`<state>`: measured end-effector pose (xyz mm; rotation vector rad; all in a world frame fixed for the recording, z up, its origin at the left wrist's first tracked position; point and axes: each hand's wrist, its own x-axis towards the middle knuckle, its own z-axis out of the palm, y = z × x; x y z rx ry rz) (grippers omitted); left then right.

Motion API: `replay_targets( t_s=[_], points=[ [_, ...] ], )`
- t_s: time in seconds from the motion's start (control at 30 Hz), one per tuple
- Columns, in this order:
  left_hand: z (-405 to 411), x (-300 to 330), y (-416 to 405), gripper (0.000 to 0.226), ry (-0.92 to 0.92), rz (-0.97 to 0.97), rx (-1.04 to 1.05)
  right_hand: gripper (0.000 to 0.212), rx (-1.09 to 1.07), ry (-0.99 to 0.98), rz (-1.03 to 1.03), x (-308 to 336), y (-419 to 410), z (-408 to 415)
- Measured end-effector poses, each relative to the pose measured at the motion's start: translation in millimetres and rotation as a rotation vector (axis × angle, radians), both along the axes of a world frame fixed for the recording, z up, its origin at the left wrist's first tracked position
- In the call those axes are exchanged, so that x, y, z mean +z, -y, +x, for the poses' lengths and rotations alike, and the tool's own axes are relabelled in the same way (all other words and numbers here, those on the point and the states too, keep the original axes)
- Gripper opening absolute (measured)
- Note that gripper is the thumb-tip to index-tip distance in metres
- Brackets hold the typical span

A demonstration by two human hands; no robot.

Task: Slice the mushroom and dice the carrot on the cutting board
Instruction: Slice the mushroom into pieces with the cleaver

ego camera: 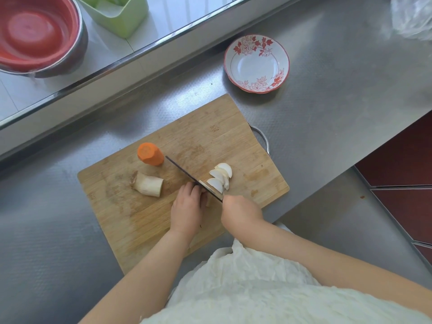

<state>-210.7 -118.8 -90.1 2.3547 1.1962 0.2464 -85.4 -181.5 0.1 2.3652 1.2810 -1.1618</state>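
You are mid-slice on the mushroom: your right hand (240,210) is wrapped around the knife (194,180) handle, and the blade runs from the hand toward 10 o'clock across the cutting board (140,220). Your left hand (187,206) sits curled just left of the blade, apparently pinning a mushroom piece that is almost wholly hidden under the fingers. A fan of cut slices (221,177) leans on the blade's right face. A 2nd mushroom stem (148,184) lies at 9 o'clock from the knife, and the carrot (150,154) stands uncut at 10 o'clock. The next stroke likely calls for knuckles kept back from the edge. The board's near edge is close behind your wrists; bare board is at 12 o'clock. On the counter (327,113), the empty bowl (257,64) sits well apart at 1 o'clock.
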Motion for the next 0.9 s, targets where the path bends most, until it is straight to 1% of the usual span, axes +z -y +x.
replay_targets(
  t_s=[0.1, 0.17, 0.27, 0.37, 0.43, 0.5, 0.57, 0.67, 0.73, 0.8, 0.9],
  points=[
    [-1, 0, 0, 0.018, 0.01, -0.001, -0.004, 0.021, -0.021, -0.01, 0.008, -8, 0, 2],
    [-2, 0, 0, 0.023, 0.022, 0.007, -0.01, 0.02, -0.056, -0.035, 0.014, -13, -1, 5],
    [-1, 1, 1, 0.032, 0.038, -0.003, -0.004, 0.026, -0.167, -0.104, 0.026, -16, -1, 16],
    [-2, 5, 3, 0.025, 0.05, -0.004, 0.019, 0.026, -0.187, -0.132, 0.085, -14, 6, 23],
    [-2, 6, 1, 0.014, 0.034, -0.011, 0.027, 0.021, -0.132, -0.102, 0.119, -10, 13, 20],
    [-3, 5, -1, 0.008, 0.006, -0.019, 0.015, 0.016, -0.067, -0.059, 0.137, -5, 18, 13],
    [-4, 4, -1, 0.015, 0.004, -0.005, -0.008, 0.019, -0.001, -0.019, 0.146, -2, 21, 7],
    [-4, 6, -1, 0.039, 0.009, -0.007, -0.029, 0.027, 0.041, 0.011, 0.138, 0, 23, 3],
    [-4, 7, 0, 0.042, 0.017, -0.017, -0.023, 0.028, 0.043, 0.009, 0.117, -1, 22, 2],
    [-4, 6, 0, 0.034, 0.017, -0.022, -0.013, 0.027, 0.043, 0.007, 0.102, 0, 21, 1],
    [-3, 4, 0, 0.014, -0.004, -0.031, 0.012, 0.026, 0.031, -0.005, 0.076, 1, 17, -1]
  ],
)
